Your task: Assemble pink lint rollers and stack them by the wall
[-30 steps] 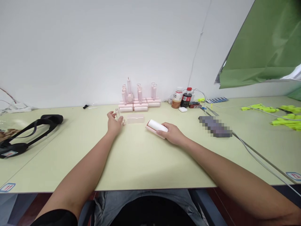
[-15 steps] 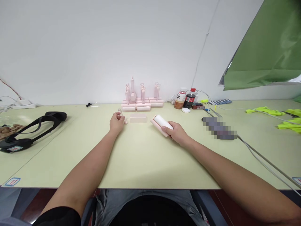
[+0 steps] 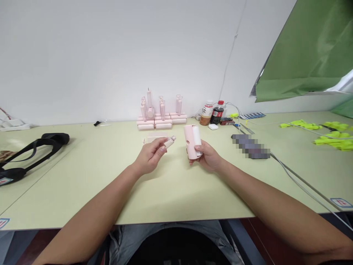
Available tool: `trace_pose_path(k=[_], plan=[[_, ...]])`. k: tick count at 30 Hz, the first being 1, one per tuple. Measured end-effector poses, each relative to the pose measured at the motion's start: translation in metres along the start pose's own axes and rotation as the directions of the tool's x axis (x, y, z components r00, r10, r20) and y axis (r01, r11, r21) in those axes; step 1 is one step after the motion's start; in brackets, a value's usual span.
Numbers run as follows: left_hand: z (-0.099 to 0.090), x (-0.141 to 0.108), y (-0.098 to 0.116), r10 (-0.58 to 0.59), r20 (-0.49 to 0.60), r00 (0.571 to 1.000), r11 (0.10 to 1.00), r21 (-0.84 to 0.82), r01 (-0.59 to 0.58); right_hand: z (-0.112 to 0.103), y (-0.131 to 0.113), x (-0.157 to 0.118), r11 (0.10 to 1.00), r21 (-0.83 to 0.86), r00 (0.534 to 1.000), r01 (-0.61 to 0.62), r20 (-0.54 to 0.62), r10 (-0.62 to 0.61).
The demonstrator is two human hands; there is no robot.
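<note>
My left hand (image 3: 151, 154) is closed on a small pale pink, translucent handle piece (image 3: 169, 142), its tip pointing right. To its right, my right hand (image 3: 208, 156) grips a pink case (image 3: 191, 141) with a white roll (image 3: 197, 140) along its side; a small round hole shows in the case. The two held pieces are apart. Behind my left hand lies a clear pinkish cover (image 3: 154, 139), partly hidden by the fingers. Farther back, several pink rollers (image 3: 163, 126) are stacked by the wall, with upright translucent pink handles (image 3: 162, 111) on top.
Two drink bottles (image 3: 217, 113) and a small white case (image 3: 213, 126) stand at the back right. A blurred dark object (image 3: 249, 146), cables and yellow-green straps (image 3: 300, 124) lie on the right. A black headset (image 3: 41, 151) is at the left of the table (image 3: 171, 198).
My left hand has moved right with the small handle piece, lifting it from beside the clear cover. My right hand has turned the pink case more upright, its holed side now showing.
</note>
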State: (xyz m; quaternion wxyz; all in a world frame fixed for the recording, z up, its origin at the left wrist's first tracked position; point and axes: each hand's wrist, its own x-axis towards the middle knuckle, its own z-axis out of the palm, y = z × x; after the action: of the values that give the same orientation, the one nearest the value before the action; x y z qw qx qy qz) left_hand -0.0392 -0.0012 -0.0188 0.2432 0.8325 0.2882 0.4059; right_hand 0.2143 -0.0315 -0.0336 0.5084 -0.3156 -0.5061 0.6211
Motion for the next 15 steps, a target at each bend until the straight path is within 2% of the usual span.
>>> trace_pose_path(k=[7,10,15], plan=[[0.0004,0.0014,0.0068,0.021,0.197,0.98,0.996,0.084,-0.038,0.0,0.0029,-0.0004,1.0,-0.016,1.0,-0.008,0.01,0.009],[0.0012,0.0013,0.006,0.046,0.202,0.978,0.991,0.113,-0.07,0.0006,0.0042,-0.0007,0.999,-0.049,1.0,-0.015,0.026,0.016],[0.0027,0.0005,0.0039,0.029,0.157,0.987,0.982,0.181,-0.057,0.0037,0.0029,-0.0012,0.996,-0.089,0.999,0.006,0.042,-0.003]])
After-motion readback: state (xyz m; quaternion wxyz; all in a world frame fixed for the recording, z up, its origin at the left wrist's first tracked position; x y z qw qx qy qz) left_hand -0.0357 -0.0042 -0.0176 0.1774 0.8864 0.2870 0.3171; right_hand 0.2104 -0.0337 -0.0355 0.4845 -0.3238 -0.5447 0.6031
